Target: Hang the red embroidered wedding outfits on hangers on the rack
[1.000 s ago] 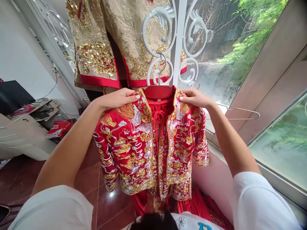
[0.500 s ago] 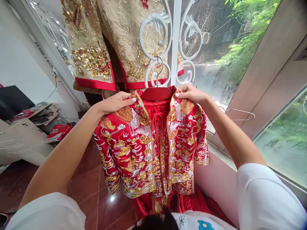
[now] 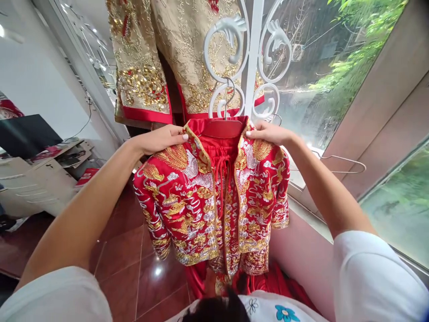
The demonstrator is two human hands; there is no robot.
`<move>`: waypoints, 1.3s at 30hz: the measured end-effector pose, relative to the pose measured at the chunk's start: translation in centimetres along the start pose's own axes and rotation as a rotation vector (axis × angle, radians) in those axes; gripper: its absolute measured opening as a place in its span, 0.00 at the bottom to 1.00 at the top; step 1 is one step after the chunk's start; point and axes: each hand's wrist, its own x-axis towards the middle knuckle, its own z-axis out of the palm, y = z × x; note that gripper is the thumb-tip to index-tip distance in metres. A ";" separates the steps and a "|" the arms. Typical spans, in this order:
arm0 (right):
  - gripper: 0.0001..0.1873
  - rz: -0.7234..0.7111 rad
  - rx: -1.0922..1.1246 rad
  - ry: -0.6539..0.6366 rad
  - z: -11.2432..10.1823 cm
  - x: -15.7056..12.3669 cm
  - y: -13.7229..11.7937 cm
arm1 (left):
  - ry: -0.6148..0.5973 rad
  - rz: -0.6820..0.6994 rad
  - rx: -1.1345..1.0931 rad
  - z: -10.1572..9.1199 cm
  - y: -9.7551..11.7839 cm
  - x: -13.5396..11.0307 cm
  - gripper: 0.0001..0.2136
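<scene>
Holding the short red satin jacket with dense gold and silver embroidery [image 3: 189,199] at its shoulders, the left hand [image 3: 162,137] and right hand [image 3: 270,133] are placed one on each side of the neckline.

Fingers: each thumb lies on the front of the cloth, near the gold-edged red stand-up collar [image 3: 198,145]. The other fingers pass over the shoulders and are largely hidden. Both hands are judged to be gripping cloth; how firmly cannot be told.

Change noted: compared with a second ago, the neck opening is wider. The collar edge on the left has shifted outward, and more red lining shows around the broad red hanger [image 3: 223,129]. The hands remain at the shoulders.

Location: the jacket hangs upright, front open, over the hanger. The thin silver metal hook [image 3: 225,112] overlaps the white metal scrollwork [image 3: 255,58]; whether it bears weight is unclear. A red gathered garment with a drawstring cord [image 3: 221,176] shows inside.

Bearing on the work, as a judgement: the neckline is better spread and more even. Seating at the shoulders is unverified, since the hanger's ends are concealed.
</scene>
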 end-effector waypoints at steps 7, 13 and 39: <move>0.26 0.147 0.188 -0.246 -0.8 0.8 1.4 | -0.179 -0.210 -0.129 -0.9 0.9 0.8 0.19; 0.27 0.157 0.205 -0.195 -1.4 -0.7 2.1 | -0.248 -0.268 -0.198 0.0 1.9 1.7 0.15; 0.39 -0.078 -0.811 1.033 17.3 -10.3 4.9 | 1.132 -0.181 0.662 26.5 -5.4 -7.1 0.25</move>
